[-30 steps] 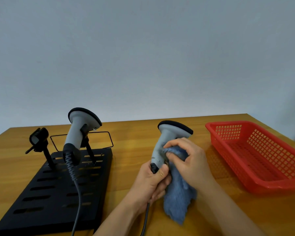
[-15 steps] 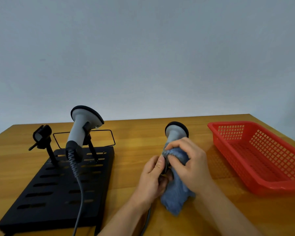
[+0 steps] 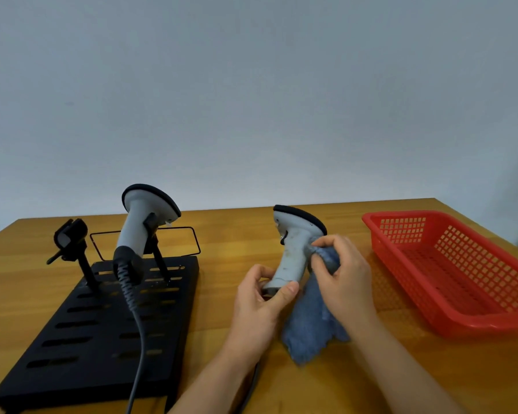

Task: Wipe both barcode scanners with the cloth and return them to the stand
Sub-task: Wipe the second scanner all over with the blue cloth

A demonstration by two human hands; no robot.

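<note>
One red basket [image 3: 449, 265] beside hands

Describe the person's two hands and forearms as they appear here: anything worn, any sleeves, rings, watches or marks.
Both the left hand and the right hand are bare: no gloves, rings or watch show. Both forearms are uncovered up to the lower edge of the picture, with no sleeve or cuff in view. The fingers have short, unpainted nails. No markings are visible.

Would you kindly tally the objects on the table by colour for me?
Grey and black: 2, the held scanner and the scanner on the stand
Black: 1, the stand
Blue: 1, the cloth
Red: 1, the basket
Total: 5
</note>
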